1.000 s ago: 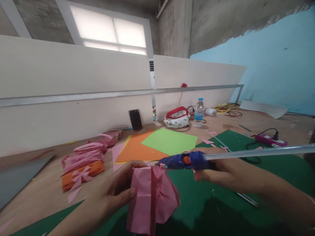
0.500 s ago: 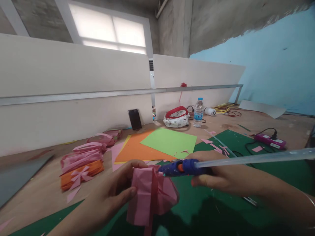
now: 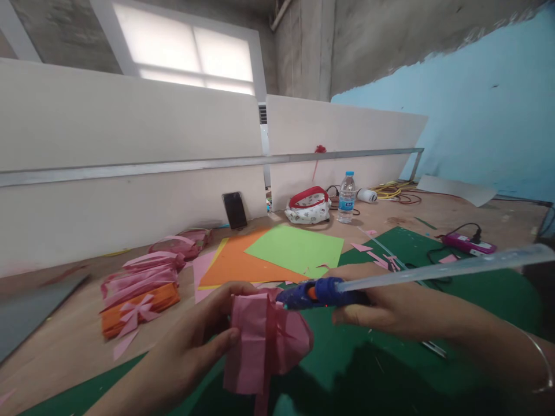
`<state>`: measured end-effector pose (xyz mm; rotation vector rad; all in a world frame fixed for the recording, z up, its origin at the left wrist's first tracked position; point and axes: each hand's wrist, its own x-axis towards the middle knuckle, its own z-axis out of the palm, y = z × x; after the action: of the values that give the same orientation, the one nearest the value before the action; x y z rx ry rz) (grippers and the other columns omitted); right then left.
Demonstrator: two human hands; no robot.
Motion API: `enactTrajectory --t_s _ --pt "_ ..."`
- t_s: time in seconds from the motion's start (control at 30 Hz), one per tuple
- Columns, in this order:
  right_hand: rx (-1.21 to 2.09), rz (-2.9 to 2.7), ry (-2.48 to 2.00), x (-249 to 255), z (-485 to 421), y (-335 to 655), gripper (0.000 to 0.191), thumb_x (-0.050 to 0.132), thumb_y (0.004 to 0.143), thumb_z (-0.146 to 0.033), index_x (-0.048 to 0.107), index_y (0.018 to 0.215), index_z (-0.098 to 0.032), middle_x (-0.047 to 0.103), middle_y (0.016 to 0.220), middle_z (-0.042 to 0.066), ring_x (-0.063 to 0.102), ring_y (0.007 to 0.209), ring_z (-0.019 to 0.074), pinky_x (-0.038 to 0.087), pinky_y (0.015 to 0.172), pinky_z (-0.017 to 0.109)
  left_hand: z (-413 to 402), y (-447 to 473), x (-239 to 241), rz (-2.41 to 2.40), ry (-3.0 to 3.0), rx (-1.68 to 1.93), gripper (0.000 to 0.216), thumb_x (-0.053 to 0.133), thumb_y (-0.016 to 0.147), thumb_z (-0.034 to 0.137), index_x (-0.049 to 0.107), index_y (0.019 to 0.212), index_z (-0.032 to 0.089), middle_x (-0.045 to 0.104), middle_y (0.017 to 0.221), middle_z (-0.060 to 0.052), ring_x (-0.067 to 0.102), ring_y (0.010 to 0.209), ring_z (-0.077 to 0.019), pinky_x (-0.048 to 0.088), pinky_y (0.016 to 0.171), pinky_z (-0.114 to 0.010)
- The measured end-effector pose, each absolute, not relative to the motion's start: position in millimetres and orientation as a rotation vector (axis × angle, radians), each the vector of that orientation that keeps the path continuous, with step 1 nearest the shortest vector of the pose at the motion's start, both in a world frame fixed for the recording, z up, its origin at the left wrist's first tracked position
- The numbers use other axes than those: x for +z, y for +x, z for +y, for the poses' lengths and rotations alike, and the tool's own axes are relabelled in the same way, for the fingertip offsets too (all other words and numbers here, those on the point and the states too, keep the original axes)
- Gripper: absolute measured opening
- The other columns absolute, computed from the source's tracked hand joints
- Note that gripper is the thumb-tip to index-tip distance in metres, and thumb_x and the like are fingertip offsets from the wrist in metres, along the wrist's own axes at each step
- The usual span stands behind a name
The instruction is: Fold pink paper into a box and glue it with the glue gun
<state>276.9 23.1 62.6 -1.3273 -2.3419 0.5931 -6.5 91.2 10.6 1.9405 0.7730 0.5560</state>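
My left hand (image 3: 208, 329) is closed on a folded pink paper piece (image 3: 247, 346), thumb in front and fingers behind, holding it above a green cutting mat (image 3: 347, 358). A narrow pink strip hangs from its underside. In my right hand (image 3: 368, 289) is a blue glue gun (image 3: 325, 293), its nozzle at the top edge of the pink paper; whether it touches I cannot tell. A long translucent glue stick (image 3: 442, 271) juts out of the gun's back toward the right. My right fingers are partly hidden behind the gun.
Orange paper (image 3: 243, 260) and green paper (image 3: 299, 248) lie ahead. At left are pink paper bundles (image 3: 143, 283) and an orange one (image 3: 139, 312) with a pink bow. Farther back stand a phone (image 3: 235, 210), a pouch (image 3: 309, 207) and a water bottle (image 3: 347, 197). A purple power strip (image 3: 470, 244) lies right.
The glue stick's far end has swung slightly upward. The view has shifted a little; both hands keep nearly the same place, with the nozzle still at the pink paper's top.
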Motion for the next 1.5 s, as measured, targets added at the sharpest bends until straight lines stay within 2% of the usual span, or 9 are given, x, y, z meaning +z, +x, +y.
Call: enactTrajectory --t_s 0.23,0.37,0.5,0.63,0.87,1.0,1.1,1.33,1.5 --pt "0.701 -2.132 -1.476 51.6 20.3 301.9 0.027 0.052 0.087 -0.041 0.064 0.105 -0.024 0.066 0.096 0.001 0.060 0.084 0.0187 0.048 0.070 0.026 93.6 -7.8 13.0 0.859 1.979 0.601 0.032 0.054 0.085 0.036 0.053 0.116 0.032 0.062 0.117 0.000 0.059 0.107 -0.0215 0.047 0.086 -0.025" --pt "0.172 -2.061 -1.701 10.7 38.9 354.9 0.036 0.049 0.087 -0.043 0.063 0.112 -0.021 0.065 0.104 0.009 0.060 0.092 0.0260 0.049 0.078 0.038 97.8 -9.7 10.4 1.018 1.781 0.725 0.044 0.058 0.081 0.041 0.049 0.122 0.031 0.064 0.118 -0.003 0.060 0.107 -0.0261 0.050 0.082 -0.031" --pt "-0.055 -2.257 -1.839 -27.3 51.8 399.2 0.041 0.054 0.082 -0.032 0.060 0.119 -0.016 0.058 0.123 0.015 0.053 0.112 0.0318 0.045 0.092 0.045 97.5 -3.8 13.1 1.155 1.464 0.939 0.050 0.065 0.076 0.035 0.048 0.123 0.031 0.064 0.118 -0.002 0.058 0.111 -0.0245 0.048 0.086 -0.033" --pt "-0.419 -2.059 -1.837 -15.2 35.6 380.3 0.033 0.041 0.087 -0.021 0.064 0.110 -0.018 0.057 0.122 0.015 0.056 0.107 0.0316 0.049 0.083 0.045 99.9 -1.6 13.4 1.106 1.236 1.079 0.054 0.071 0.072 0.028 0.048 0.121 0.034 0.068 0.107 0.002 0.065 0.091 -0.0172 0.052 0.073 -0.025" --pt "0.319 -2.169 -1.202 38.5 23.2 269.7 0.019 0.050 0.090 -0.025 0.067 0.085 -0.017 0.065 0.084 0.006 0.060 0.079 0.0145 0.046 0.071 0.026 98.1 -1.6 12.2 0.965 1.003 1.177 0.053 0.074 0.066 0.010 0.057 0.111 0.031 0.070 0.094 0.005 0.066 0.080 -0.0107 0.055 0.068 -0.018" --pt "0.612 -2.046 -1.202 32.5 39.8 232.6 0.014 0.069 0.076 -0.029 0.067 0.075 -0.016 0.060 0.073 0.001 0.055 0.068 0.0118 0.043 0.062 0.023 92.8 5.1 15.3 0.942 0.989 1.169 0.058 0.074 0.065 0.008 0.055 0.113 0.033 0.069 0.099 0.005 0.066 0.082 -0.0111 0.056 0.070 -0.019" --pt "0.715 -2.020 -1.193 26.3 46.4 220.0 0.013 0.070 0.071 -0.018 0.062 0.061 -0.014 0.054 0.061 -0.003 0.050 0.062 0.0100 0.040 0.059 0.021 89.3 8.6 16.9 0.967 0.928 1.167 0.062 0.069 0.066 0.003 0.051 0.118 0.030 0.068 0.102 0.002 0.066 0.086 -0.0130 0.056 0.074 -0.023" --pt "0.863 -2.056 -0.871 21.2 53.0 221.1 0.008 0.065 0.078 -0.016 0.072 0.077 -0.014 0.067 0.074 0.002 0.059 0.071 0.0114 0.045 0.068 0.022 84.5 14.2 8.8 0.814 0.829 0.848 0.035 0.067 0.068 0.012 0.062 0.103 0.020 0.066 0.078 0.000 0.060 0.061 -0.0094 0.050 0.055 -0.019" --pt "0.843 -2.182 -0.790 20.8 56.8 216.9 0.009 0.066 0.079 -0.020 0.072 0.081 -0.014 0.068 0.074 0.002 0.058 0.069 0.0099 0.044 0.065 0.020 78.0 23.8 -2.9 0.646 0.738 0.744 0.024 0.061 0.077 0.017 0.063 0.101 0.019 0.066 0.078 0.000 0.059 0.060 -0.0087 0.047 0.058 -0.019"
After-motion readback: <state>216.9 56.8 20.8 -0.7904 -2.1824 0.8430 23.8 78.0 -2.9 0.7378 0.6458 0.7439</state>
